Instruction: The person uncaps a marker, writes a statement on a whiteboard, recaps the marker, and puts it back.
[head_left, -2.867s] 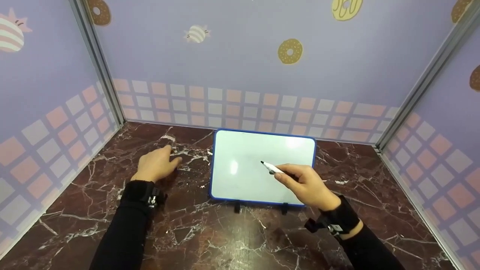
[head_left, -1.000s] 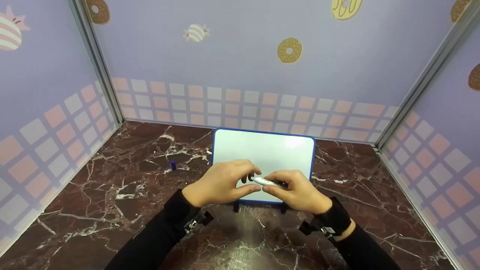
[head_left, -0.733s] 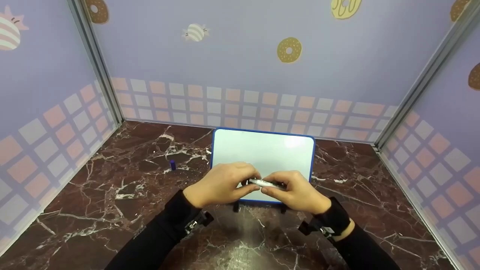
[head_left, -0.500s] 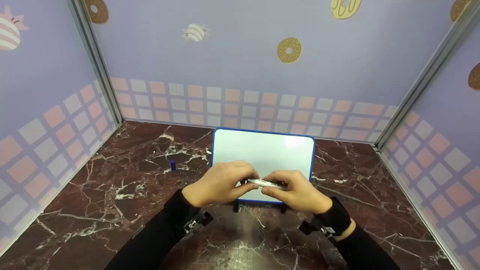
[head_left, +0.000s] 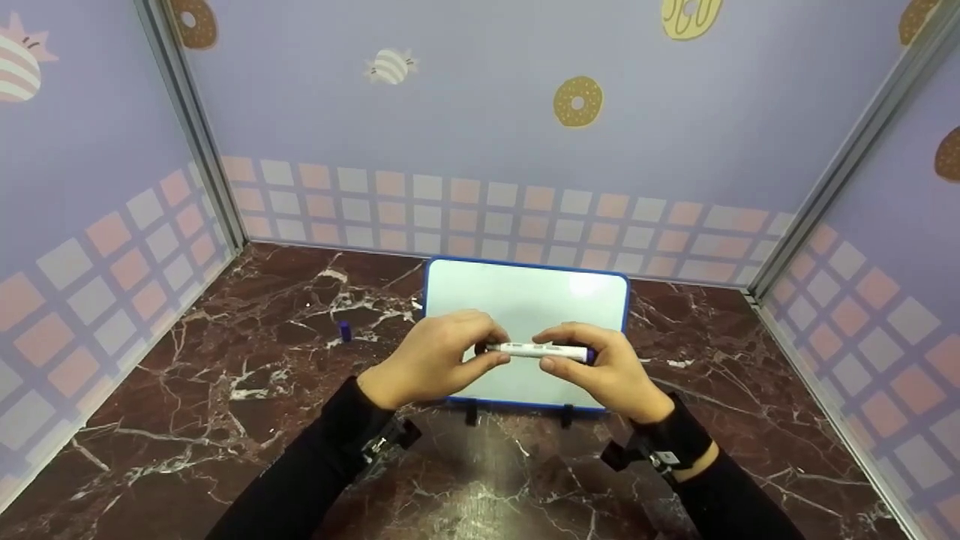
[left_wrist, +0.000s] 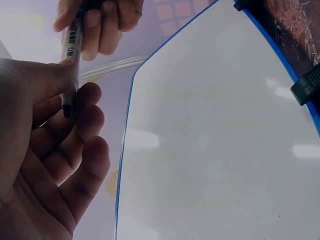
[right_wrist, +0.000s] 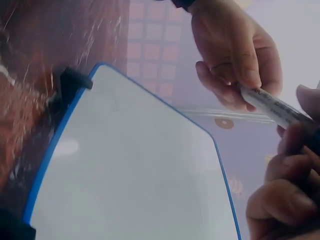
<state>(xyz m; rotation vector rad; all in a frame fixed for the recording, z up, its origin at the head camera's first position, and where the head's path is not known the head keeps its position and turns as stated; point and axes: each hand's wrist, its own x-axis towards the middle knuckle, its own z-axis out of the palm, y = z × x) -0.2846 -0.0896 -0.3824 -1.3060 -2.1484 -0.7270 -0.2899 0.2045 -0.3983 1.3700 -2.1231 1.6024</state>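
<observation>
Marker before the whiteboard, fingers of the left hand pinching it near the tip, those of the right hand grasping its rear; probably light, stiff, smooth, best held mid-barrel.

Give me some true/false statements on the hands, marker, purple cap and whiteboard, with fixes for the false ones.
1. Left hand and right hand both hold the marker. True.
2. The whiteboard is edged in red. False: blue.
3. The marker's tip is uncovered. True.
4. The purple cap is on the whiteboard. False: it is on the table, left of the whiteboard in the head view.
5. The whiteboard's visible face shows no writing. True.
</observation>
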